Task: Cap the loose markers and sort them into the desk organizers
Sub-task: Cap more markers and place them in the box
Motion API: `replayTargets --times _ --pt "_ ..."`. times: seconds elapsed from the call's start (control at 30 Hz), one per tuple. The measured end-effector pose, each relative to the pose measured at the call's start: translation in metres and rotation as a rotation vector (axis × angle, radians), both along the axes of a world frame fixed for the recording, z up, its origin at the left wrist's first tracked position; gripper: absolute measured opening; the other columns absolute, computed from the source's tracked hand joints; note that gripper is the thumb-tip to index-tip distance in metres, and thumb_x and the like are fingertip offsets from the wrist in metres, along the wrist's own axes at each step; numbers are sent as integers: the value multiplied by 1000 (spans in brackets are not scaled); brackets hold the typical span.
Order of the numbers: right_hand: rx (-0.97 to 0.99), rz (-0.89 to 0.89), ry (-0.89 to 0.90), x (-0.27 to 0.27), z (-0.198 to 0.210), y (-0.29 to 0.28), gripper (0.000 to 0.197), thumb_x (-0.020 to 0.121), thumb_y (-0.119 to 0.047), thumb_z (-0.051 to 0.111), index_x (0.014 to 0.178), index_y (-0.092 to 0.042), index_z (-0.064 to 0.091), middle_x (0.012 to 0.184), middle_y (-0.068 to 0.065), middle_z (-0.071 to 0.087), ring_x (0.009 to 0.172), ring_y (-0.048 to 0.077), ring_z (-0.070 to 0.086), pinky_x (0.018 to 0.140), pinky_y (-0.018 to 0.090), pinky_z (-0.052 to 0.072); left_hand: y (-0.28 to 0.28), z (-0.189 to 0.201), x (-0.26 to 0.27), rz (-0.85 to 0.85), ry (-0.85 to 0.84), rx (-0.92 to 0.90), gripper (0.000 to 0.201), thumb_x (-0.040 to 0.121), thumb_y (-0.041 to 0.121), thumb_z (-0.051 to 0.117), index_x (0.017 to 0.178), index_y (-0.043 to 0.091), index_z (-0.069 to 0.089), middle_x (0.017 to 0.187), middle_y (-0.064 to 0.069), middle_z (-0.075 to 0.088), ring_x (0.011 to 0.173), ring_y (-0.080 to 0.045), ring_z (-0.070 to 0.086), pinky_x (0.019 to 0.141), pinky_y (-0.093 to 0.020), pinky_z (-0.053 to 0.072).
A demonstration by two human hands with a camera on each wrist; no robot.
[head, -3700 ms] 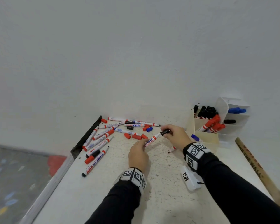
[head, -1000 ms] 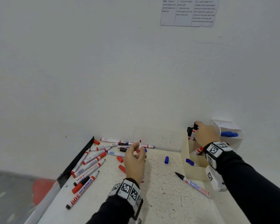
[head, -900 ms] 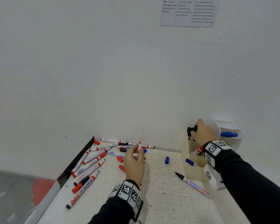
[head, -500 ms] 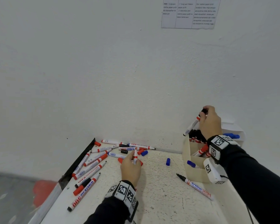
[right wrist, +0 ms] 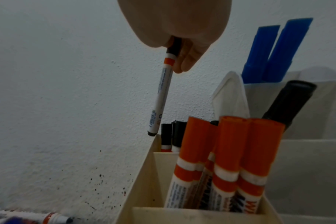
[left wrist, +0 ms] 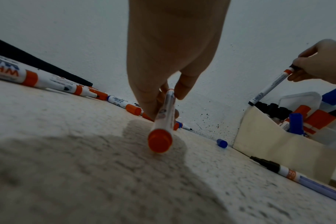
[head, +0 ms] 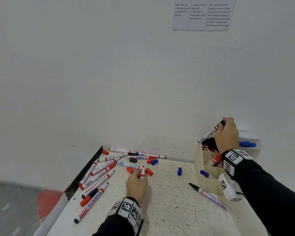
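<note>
My left hand (head: 140, 174) pinches a thin red marker (head: 142, 173) low over the table, its bare tip pointing away from me. The marker's orange rear end (left wrist: 160, 141) faces the left wrist camera, held by my left hand (left wrist: 169, 97). Loose red caps (head: 149, 172) lie just beyond it. My right hand (head: 221, 124) grips a black-capped marker (head: 209, 133) by its cap above the cream organizer (head: 206, 184). In the right wrist view my right hand (right wrist: 178, 57) holds that marker (right wrist: 162, 97), whose lower end hangs just over the back compartment of black markers (right wrist: 172, 136).
Several markers (head: 99, 174) and a black cap (head: 133, 160) lie scattered at the back left. A blue cap (head: 179, 171) and an uncapped black marker (head: 208, 196) lie beside the organizer. Red-capped markers (right wrist: 220, 151) fill its middle compartment. A white organizer (head: 257, 148) behind holds blue markers (head: 247, 144).
My right hand has risen from the organizer's back compartment with the black-capped marker. My left hand has sunk toward the table with the red marker, close to the loose red caps.
</note>
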State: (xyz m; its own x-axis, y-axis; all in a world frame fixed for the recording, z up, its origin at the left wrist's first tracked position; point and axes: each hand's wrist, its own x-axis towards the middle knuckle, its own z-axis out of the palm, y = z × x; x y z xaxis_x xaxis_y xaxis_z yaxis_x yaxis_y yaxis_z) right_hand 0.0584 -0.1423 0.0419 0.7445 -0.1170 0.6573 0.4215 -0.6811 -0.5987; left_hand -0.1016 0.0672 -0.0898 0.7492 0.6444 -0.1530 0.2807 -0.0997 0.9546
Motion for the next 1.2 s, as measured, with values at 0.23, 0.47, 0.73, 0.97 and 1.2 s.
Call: replayTargets --times 0.23,0.47,0.73,0.97,1.2 --pt "-150 10 77 4 -10 -3 25 93 -10 48 115 1 49 101 21 61 87 36 61 78 38 48 2 0 1 -5 -2 8 47 92 9 52 137 12 43 130 -8 54 114 -25 57 97 -42 49" --pt "-480 153 441 8 -31 -1 33 97 -16 39 128 -9 48 121 16 58 109 30 54 97 39 40 0 -1 0 -8 -22 44 47 92 13 54 137 12 43 136 -6 50 119 -23 54 101 -40 47" --pt "-781 124 710 8 -32 12 62 98 -38 30 147 -6 9 157 8 2 142 32 11 115 41 21 8 2 -7 95 -42 105 41 93 11 51 134 10 48 137 -8 50 122 -25 50 105 -40 42" --pt "-449 469 377 -41 -33 76 31 94 -11 42 122 -11 55 133 6 51 122 19 45 102 28 34 29 10 -29 101 34 203 50 90 -3 48 138 9 42 139 -11 46 129 -24 43 106 -33 36" --pt "-843 755 671 -95 -97 156 47 92 -17 45 138 -20 39 143 5 40 127 24 41 105 35 36 49 7 -56 124 44 221 43 92 2 47 134 7 46 137 -10 50 129 -23 45 107 -33 35"
